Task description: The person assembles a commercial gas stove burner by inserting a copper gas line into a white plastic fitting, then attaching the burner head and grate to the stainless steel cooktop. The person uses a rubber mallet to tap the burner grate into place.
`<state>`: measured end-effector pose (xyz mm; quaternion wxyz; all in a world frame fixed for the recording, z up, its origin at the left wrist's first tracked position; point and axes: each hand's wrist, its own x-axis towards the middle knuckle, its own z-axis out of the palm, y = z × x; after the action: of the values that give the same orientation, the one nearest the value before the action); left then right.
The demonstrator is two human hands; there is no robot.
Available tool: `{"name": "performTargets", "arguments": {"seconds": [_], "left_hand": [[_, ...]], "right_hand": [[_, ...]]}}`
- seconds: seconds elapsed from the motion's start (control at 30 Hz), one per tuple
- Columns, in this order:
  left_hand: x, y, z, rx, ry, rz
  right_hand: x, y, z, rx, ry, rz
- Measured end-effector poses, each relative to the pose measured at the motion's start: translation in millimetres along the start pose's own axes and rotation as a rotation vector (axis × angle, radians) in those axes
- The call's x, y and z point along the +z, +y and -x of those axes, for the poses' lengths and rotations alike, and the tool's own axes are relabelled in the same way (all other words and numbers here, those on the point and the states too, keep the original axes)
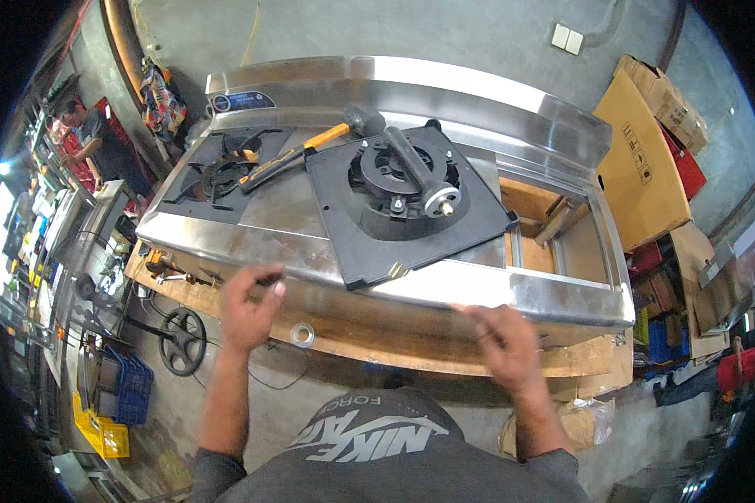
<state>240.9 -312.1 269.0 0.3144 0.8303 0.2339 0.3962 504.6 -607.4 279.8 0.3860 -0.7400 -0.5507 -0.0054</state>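
Note:
My left hand (250,310) hovers at the front edge of a stainless steel stove (285,230), thumb and fingers apart with nothing visible between them. Farther right, my right hand (508,348) is held near the same edge, its fingers loosely bent and apart, slightly blurred. Between and beyond them a square black burner plate (356,243) lies askew on the stove top. Across its ring burner (382,172) rests a black burner tube (411,163) ending in a round metal disc with a brass fitting. Small brass-coloured pieces (398,271) sit by the plate's near corner.
A mallet (310,144) with a yellow and black handle lies beside another black burner (222,178). At right the stove has an open rectangular cutout (554,226). Tools (166,268) and a tape roll (303,334) rest on the wooden bench. Another person (101,142) stands far left.

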Motion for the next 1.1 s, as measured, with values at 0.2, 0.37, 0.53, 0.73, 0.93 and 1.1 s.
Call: {"name": "performTargets", "arguments": {"seconds": [0.2, 0.37, 0.53, 0.73, 0.93, 1.1], "left_hand": [[38, 60, -134, 0.487, -0.456, -0.024], [110, 70, -216, 0.944, -0.659, 0.02], [161, 62, -235, 1.133, -0.945, 0.157], [172, 57, -231, 1.148, -0.875, 0.268], [172, 56, -224, 1.191, -0.792, 0.341], [173, 54, -225, 1.215, -0.793, 0.304]], "right_hand": [[-63, -26, -19, 0.171, 0.222, 0.296], [-52, -42, -17, 0.245, 0.286, 0.505], [-25, -75, -25, 0.359, 0.287, 0.62], [-5, -108, -35, 0.496, 0.27, 0.734], [-8, -114, -39, 0.589, 0.171, 0.684], [10, -112, -54, 0.596, 0.275, 0.698]]}}
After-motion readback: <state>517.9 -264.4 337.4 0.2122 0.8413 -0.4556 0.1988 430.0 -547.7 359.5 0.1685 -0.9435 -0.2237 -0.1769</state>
